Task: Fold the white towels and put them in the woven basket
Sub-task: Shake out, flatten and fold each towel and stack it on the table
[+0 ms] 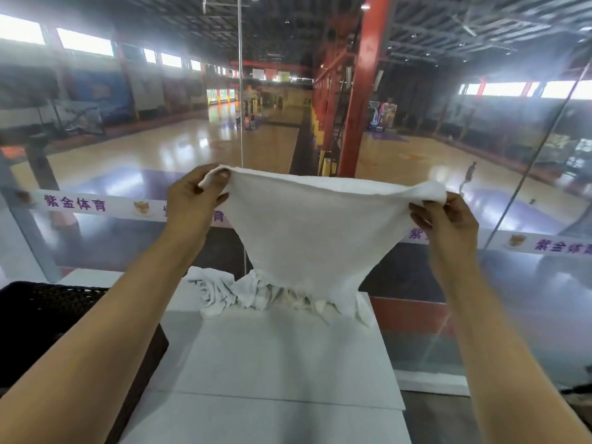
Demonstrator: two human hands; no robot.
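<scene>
A white towel [307, 225] hangs spread in the air in front of me, held by its two top corners. My left hand [192, 203] pinches the left corner and my right hand [448, 222] pinches the right one. The towel's lower edge reaches down to a crumpled pile of white towels [230, 293] at the far end of the white table [282, 363]. The dark woven basket [41, 312] stands to the left of the table, partly hidden by my left forearm.
A glass wall with a white printed band [77, 203] stands right behind the table, looking onto a sports hall below. A red steel column [362, 91] rises beyond the glass. The table's right edge drops to a dark floor.
</scene>
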